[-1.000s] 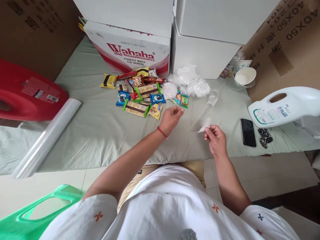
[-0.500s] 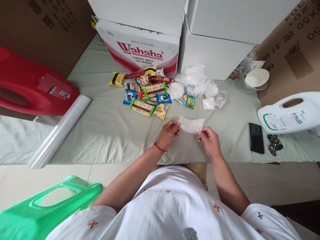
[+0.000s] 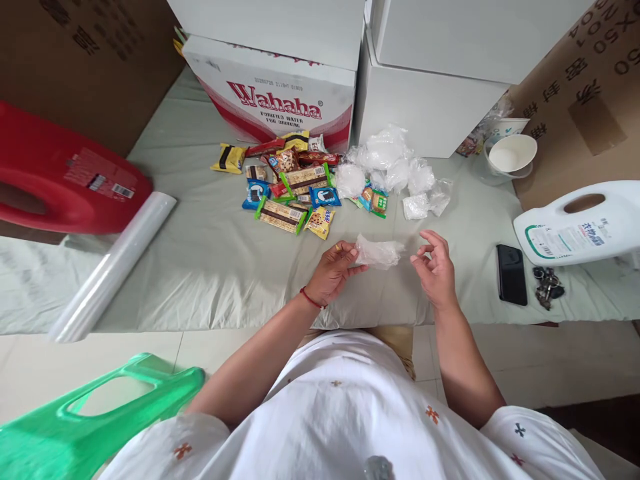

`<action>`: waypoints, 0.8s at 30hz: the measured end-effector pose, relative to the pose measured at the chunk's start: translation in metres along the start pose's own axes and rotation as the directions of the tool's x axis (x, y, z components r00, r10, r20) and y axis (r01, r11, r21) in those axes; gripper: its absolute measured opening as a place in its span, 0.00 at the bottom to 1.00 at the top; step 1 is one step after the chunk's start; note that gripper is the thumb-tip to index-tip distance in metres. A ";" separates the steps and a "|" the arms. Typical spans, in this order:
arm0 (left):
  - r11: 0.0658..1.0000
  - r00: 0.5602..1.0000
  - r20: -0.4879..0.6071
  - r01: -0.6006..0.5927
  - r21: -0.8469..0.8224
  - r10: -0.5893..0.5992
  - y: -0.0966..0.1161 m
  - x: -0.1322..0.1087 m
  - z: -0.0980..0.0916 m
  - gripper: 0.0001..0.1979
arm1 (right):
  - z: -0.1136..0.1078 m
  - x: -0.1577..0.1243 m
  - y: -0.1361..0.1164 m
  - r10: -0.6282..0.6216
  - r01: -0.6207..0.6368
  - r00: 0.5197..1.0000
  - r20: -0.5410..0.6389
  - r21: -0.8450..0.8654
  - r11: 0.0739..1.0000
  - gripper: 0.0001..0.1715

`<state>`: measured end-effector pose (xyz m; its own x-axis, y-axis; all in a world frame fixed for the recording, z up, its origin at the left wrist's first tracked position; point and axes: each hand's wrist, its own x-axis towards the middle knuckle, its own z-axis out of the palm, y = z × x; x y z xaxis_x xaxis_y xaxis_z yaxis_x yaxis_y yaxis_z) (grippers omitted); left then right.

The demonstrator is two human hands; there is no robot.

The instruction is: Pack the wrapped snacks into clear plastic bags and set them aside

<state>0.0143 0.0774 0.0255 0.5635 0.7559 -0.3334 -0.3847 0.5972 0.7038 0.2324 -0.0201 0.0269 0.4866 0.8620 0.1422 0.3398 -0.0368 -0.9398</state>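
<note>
My left hand [image 3: 331,272] pinches one end of a small clear plastic bag [image 3: 379,252] above the pale green cloth [image 3: 210,253]. A red string circles that wrist. My right hand [image 3: 436,269] hovers just right of the bag with its fingers spread, holding nothing. Beyond the hands lies a pile of several wrapped snacks [image 3: 287,183]. Crumpled clear plastic bags [image 3: 395,167] lie to the right of the pile.
A Wahaha carton [image 3: 277,100] and white boxes [image 3: 430,87] stand behind. A film roll [image 3: 113,267] and red jug [image 3: 65,177] lie left, a green jug [image 3: 95,413] near left. A white jug [image 3: 580,223], phone [image 3: 511,273], keys [image 3: 547,287] and paper cups [image 3: 510,155] are on the right.
A second ago my right hand alone pinched the bag and my left reached towards the snacks. Both hands then stretched it; now my right hand has let go and opened.
</note>
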 end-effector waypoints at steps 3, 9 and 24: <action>1.000 0.999 0.024 0.029 0.000 -0.029 0.001 -0.002 0.001 0.24 | 0.006 0.007 -0.004 -0.047 0.068 0.980 0.194 -0.101 0.993 0.27; 0.999 0.999 0.012 0.046 -0.010 -0.046 0.001 -0.002 -0.008 0.25 | 0.015 0.014 0.008 0.155 -0.161 0.981 0.119 0.040 0.986 0.14; 0.993 0.993 0.014 0.118 -0.002 -0.118 0.001 -0.002 -0.014 0.26 | 0.006 0.008 0.015 0.104 -0.129 0.955 0.279 0.073 0.989 0.41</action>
<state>0.0028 0.0798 0.0184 0.6152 0.6760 -0.4057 -0.3168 0.6832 0.6579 0.2370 -0.0106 0.0125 0.2751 0.9602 -0.0490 0.2140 -0.1109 -0.9705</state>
